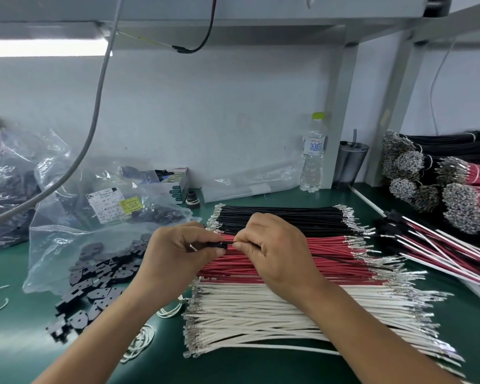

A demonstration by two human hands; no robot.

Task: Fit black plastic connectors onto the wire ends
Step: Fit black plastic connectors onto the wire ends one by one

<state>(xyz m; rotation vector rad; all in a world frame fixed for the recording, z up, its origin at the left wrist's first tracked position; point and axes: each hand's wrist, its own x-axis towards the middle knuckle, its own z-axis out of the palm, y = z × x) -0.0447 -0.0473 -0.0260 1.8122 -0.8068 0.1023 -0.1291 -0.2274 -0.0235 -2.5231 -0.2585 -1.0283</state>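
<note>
While white wires point(275, 322) lie nearest me on the green tabletop point(17, 342), my left hand point(178, 250) pinches a black connector point(218, 244) above the red wires point(330, 256). My right hand point(277, 253) pinches a black wire point(341, 259) at the connector's end. Loose connectors point(94, 286) spill from a bag on the left; black wires point(283, 217) lie farthest.

Site: wire-harness assembly workstation in a factory. I am sitting at a green-matted surface point(261, 367), where sorted rows of black wires point(283, 218), red wires point(327, 250) and white wires point(261, 314) are lying. Loose black connectors point(100, 281) are spilling from plastic bags point(67, 245); tied wire bundles point(438, 184) are stacking up at right.
</note>
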